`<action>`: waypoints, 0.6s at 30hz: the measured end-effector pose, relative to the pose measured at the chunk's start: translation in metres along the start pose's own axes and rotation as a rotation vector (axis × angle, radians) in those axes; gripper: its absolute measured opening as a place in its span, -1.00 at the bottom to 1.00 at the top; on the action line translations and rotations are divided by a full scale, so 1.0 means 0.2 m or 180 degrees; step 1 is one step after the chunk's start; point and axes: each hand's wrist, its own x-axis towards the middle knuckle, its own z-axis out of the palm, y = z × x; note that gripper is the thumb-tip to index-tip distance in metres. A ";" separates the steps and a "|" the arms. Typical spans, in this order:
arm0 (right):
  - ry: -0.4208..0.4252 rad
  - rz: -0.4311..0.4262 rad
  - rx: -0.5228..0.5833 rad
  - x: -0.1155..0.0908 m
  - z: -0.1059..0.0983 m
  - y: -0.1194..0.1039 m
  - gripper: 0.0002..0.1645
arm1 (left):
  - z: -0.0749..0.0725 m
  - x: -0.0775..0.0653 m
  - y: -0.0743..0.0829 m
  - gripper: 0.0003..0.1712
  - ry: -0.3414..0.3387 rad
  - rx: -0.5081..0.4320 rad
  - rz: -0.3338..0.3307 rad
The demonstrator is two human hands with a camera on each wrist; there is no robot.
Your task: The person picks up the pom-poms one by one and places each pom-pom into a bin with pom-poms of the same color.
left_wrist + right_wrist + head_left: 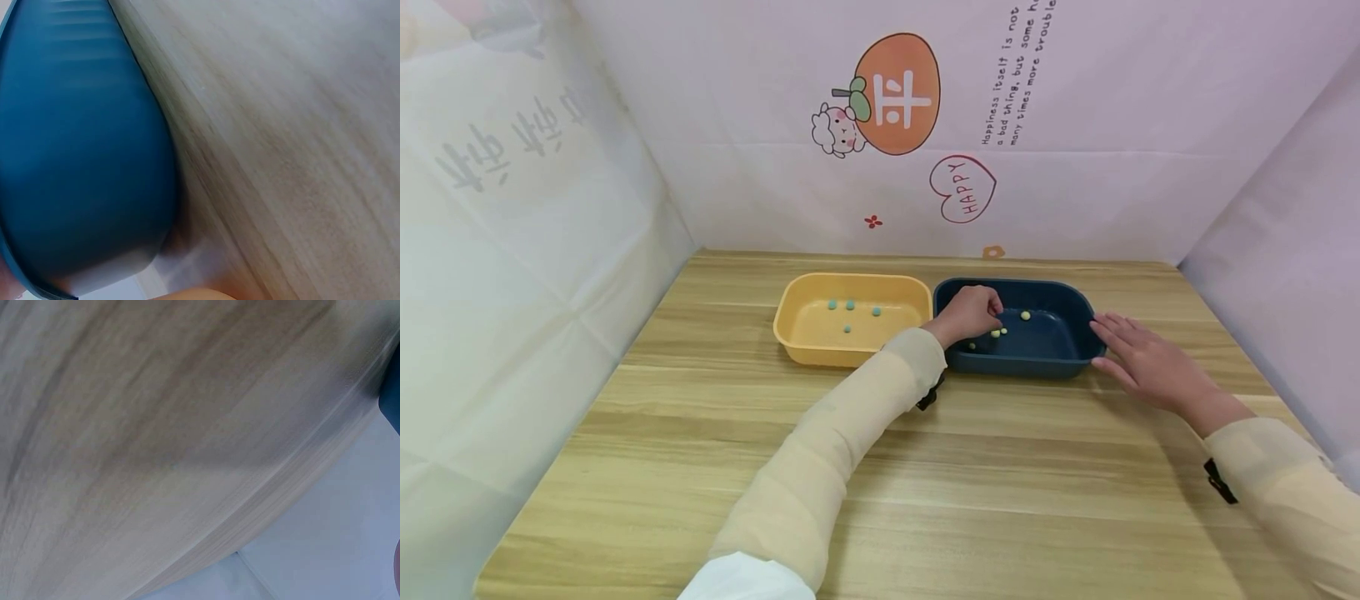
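Observation:
My left hand (967, 315) reaches over the left part of a dark blue tray (1015, 365), with fingers bent downward and the thumb near the fingertips. Just below the fingertips lie two small pale yellow balls (995, 333); I cannot tell whether another is pinched. Another yellow ball (1026, 316) lies farther right, and a smaller yellow piece (972, 345) sits near the tray's front left. My right hand (1150, 362) has its fingers extended, with fingertips at the tray's right end. In the left wrist view, the tray's outer wall (87, 156) fills the left side.
Left of the blue tray, end to end with it, stands a yellow tray (820, 357) holding several small blue-green pieces (849, 306). Both stand on a wood-grain table (1000, 475). A printed white cloth (760, 183) hangs behind, and plain cloth flanks the sides.

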 end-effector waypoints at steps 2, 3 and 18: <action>-0.0004 -0.0004 0.0002 0.00 0.00 0.00 -0.27 | 0.00 0.00 -0.01 -0.75 0.0004 -0.0003 0.0019; -0.0008 -0.0002 0.0006 0.00 0.00 0.00 -0.27 | 0.00 0.00 -0.01 -0.75 0.0005 0.0006 0.0027; -0.0046 0.0096 0.0080 0.00 0.01 0.01 -0.26 | -0.02 -0.01 -0.01 -0.74 -0.0028 -0.0045 0.0078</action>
